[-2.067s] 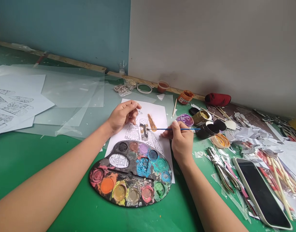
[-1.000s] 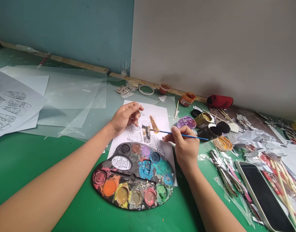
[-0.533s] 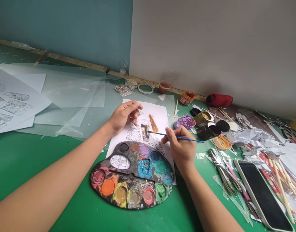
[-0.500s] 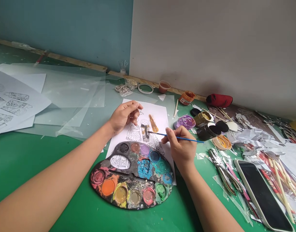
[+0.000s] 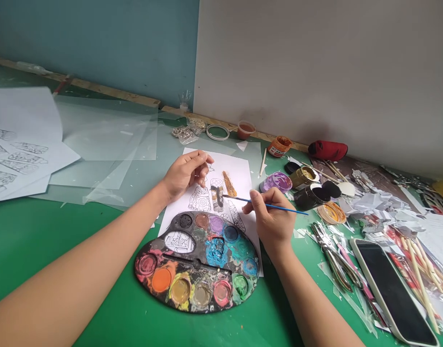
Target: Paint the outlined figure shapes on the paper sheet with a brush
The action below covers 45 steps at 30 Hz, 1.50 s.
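Observation:
My right hand pinches a thin blue paintbrush, its tip resting on a black-painted figure on the white printed sheet. My left hand lies on the sheet's left side with fingers curled, pressing the paper down. A dark oval palette with many coloured paint wells sits on the sheet's near end, between my forearms. An orange-brown painted shape lies just beyond the brush tip.
Open paint pots, purple, gold and black, stand right of the sheet. A phone, metal tools, wooden sticks and paper scraps crowd the right. Clear plastic sheets and printed papers lie on the left.
My right hand has drawn back slightly towards me, keeping the brush tip on the black figure. A printed paper at the far left has lifted and curled. My left hand stays put.

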{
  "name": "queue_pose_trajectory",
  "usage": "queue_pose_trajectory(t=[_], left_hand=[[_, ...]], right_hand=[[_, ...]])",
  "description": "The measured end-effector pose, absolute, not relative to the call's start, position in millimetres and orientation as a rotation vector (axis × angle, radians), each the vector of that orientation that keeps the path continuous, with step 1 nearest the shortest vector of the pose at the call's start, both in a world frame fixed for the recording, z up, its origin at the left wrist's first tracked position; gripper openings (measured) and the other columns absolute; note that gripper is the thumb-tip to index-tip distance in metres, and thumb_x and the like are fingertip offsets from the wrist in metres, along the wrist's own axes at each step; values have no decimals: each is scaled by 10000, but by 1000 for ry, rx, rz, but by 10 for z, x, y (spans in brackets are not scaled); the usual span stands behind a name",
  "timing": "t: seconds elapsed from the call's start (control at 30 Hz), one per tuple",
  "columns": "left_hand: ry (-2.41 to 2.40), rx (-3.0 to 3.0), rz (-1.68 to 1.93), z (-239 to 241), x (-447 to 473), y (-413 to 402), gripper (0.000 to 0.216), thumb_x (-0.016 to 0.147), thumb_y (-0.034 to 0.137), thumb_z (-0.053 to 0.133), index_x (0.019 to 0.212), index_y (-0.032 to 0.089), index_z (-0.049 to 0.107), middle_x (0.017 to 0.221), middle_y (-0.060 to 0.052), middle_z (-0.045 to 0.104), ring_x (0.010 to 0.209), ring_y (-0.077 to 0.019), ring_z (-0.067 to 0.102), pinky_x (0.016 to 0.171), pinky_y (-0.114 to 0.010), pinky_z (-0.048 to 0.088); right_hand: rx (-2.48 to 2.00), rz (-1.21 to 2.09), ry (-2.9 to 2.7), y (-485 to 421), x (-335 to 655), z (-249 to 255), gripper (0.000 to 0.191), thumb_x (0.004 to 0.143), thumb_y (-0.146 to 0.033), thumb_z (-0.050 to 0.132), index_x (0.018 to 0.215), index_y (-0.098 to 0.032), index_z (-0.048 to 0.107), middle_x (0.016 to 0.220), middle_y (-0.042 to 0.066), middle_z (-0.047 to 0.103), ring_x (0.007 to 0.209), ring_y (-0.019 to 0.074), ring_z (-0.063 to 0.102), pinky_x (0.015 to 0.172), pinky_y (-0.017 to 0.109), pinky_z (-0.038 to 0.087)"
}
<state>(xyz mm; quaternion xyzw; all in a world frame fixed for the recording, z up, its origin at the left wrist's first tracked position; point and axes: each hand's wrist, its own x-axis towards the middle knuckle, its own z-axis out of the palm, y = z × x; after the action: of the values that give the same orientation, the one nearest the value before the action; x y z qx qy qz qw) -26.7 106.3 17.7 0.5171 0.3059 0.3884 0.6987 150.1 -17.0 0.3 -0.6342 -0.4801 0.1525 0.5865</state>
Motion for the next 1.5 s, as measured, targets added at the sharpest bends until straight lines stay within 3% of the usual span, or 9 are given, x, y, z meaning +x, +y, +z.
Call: queue_pose_trajectory(t=[0.93,1.13,1.5], left_hand=[[667,1148,871,167,-258,1065,197,875,359,626,798,177,619,576,40,473,482,-82,442,468,-213,471],[685,1160,870,177,-257,1066,205,869,371,625,795,180,616,571,36,475,483,-90,454,473,-222,473],[675,1139,878,172,-247,1059,185,889,337,598,792,180,616,569,37,472,474,-85,427,465,-218,473]], right_hand=[[-1428,388,-1070,-134,1576,-44,367,846,-445,672,596,-237,502,482,-17,644,461,148,614,543,290,474],[-1372,585,-949,-66,1633,-119,391,827,-506,682,599,-231,522,488,-14,639,458,156,620,541,308,512],[-1435,575,-983,-55,1627,-137,364,826,-444,673,568,-234,523,489,-7,648,458,149,602,541,306,480]])
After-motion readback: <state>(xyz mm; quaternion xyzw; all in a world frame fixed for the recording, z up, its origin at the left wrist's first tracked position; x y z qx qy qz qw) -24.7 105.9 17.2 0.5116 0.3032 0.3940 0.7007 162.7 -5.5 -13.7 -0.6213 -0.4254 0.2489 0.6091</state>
